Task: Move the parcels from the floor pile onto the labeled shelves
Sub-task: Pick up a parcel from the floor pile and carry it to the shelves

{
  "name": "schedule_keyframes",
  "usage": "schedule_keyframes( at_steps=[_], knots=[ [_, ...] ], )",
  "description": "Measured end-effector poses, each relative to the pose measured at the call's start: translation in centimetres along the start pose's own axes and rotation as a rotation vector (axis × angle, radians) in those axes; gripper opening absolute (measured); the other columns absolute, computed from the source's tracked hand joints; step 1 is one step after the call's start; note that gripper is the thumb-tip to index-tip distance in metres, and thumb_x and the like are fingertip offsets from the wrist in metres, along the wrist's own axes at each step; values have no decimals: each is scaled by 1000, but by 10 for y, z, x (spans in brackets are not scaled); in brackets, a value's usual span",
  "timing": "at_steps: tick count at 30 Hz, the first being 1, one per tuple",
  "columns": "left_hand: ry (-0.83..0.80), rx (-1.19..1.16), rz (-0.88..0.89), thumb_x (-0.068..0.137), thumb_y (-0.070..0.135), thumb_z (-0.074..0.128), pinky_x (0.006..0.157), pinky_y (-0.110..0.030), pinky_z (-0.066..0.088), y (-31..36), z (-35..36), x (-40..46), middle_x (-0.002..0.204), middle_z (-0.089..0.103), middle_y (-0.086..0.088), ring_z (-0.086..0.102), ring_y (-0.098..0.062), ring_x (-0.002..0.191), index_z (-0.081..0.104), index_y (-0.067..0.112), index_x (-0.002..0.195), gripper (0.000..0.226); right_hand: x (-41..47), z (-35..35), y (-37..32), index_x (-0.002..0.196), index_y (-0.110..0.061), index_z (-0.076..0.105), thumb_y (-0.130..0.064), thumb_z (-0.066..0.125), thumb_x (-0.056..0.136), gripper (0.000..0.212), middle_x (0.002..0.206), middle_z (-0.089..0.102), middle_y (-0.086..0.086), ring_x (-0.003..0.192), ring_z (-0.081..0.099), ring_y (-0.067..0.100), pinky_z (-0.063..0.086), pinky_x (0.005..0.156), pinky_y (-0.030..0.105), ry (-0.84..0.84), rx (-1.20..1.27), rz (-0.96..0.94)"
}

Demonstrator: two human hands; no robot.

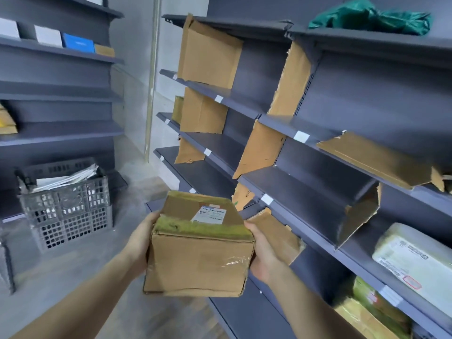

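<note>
I'm holding the box (pixel 199 243) between both grips: left hand (pixel 140 243) and right hand (pixel 260 255) are pressing its sides. The empty shelf (pixel 305 189) is lying up-right, nearer the right hand; box label facing up.

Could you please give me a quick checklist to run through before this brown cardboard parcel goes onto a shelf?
1. Grip: left hand and right hand hold opposite sides of the brown taped cardboard parcel: ok.
2. White shipping label facing up: ok.
3. Label text readable: cannot tell, blurred.
4. Free bay on the dark grey metal shelf between cardboard dividers: ok.
5. Matching white shelf tag: cannot tell.
</note>
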State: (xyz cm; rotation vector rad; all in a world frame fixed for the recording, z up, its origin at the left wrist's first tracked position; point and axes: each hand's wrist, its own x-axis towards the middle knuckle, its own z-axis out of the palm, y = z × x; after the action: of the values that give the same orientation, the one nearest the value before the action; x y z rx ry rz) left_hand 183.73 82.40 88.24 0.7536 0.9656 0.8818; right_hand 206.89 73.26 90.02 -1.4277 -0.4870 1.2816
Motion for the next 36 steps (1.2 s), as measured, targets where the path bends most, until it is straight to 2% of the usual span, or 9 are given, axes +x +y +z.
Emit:
schedule_keyframes(
  at_steps=[7,12,14,18,21,24,29,33,36],
  knots=[
    [28,31,-36,93,51,51,63,-33,55,15,-11,60,86,76,-14,70,-27,66,73,14,98,44,63,19,-4,99,-19,84,-48,59,95,38,110,78,9,108,72,27,50,107,43,14,15,40],
    [54,41,-10,97,47,48,64,-35,51,32,-21,109,76,75,-11,70,-23,57,72,12,94,43,125,40,-10,113,-17,79,-50,59,95,42,110,78,10,105,73,27,56,93,38,4,7,55],
    [58,49,-2,98,46,46,63,-35,51,45,-22,130,76,75,-12,70,-22,56,72,10,93,44,151,50,-19,110,-18,80,-49,61,94,40,110,78,12,106,73,29,55,96,40,0,6,58],
    [79,50,20,99,45,44,50,-27,55,75,-25,175,72,75,-12,70,-21,54,70,9,92,45,199,72,-41,108,-19,81,-51,60,94,40,112,77,11,105,72,27,55,93,38,-56,-11,64],
    [68,35,32,99,48,43,59,-30,55,92,-24,208,80,76,-13,72,-22,60,72,10,95,47,231,84,-63,99,-20,83,-49,60,95,37,105,79,9,95,73,24,55,86,35,-73,-8,28],
    [74,20,27,98,48,44,63,-31,55,111,-20,239,85,77,-13,72,-23,64,73,11,95,47,267,95,-81,103,-20,81,-50,61,93,37,102,79,8,93,73,23,55,82,34,-67,-19,-1],
    [50,-24,27,94,50,51,69,-34,53,144,-20,296,91,77,-12,71,-24,71,75,14,95,43,317,119,-107,93,-22,84,-50,62,93,36,104,79,9,97,73,26,53,96,40,-53,2,-14],
    [-3,-7,13,94,47,51,66,-34,52,170,-29,346,82,76,-11,70,-23,62,74,15,84,41,359,142,-122,109,-16,80,-46,60,95,39,106,78,9,96,73,25,56,87,35,-41,14,-45],
    [-76,-3,14,97,29,42,58,-29,53,188,-46,382,73,74,-10,69,-20,56,70,13,85,35,387,163,-126,115,-9,74,-34,54,96,38,100,77,10,85,73,24,57,72,31,-30,52,-41]
  ],
)
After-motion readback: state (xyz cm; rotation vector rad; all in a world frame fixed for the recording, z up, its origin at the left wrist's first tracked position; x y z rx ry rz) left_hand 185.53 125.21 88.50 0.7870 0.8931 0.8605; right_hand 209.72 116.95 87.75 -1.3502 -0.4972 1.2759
